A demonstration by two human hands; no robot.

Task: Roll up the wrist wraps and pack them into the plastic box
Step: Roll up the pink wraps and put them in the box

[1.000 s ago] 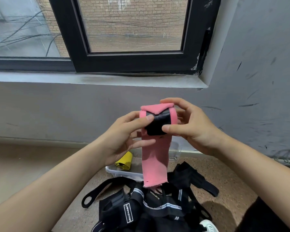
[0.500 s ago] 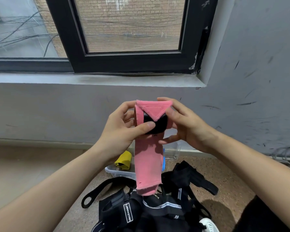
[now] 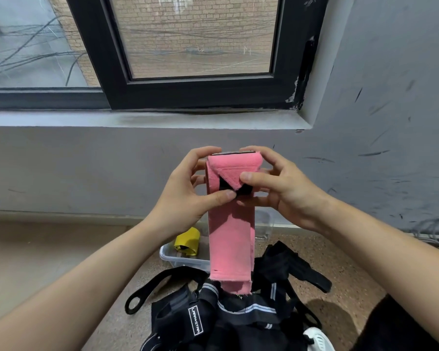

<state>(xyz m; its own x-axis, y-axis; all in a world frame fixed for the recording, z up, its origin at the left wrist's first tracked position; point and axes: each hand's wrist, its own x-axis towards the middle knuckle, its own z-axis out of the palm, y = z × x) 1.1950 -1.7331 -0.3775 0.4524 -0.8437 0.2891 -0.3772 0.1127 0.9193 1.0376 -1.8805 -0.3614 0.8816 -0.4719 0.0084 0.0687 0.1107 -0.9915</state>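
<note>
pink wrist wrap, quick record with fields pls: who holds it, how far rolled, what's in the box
pink wrist wrap: top end partly rolled, tail hanging loose
left grip: pinches the roll's left side
right grip: pinches the roll's right side
plastic box: clear, on the floor
yellow wrap: rolled, at the box's left end
black wraps: unrolled pile on the floor

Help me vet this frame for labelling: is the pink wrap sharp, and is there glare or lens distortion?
Head view: the pink wrap, the left hand and the right hand are sharp, ribbing visible; head view: light is soft and even, no glare, a faint shadow beside the black straps; head view: the wide lens slants the uprights of the window frame.
</note>
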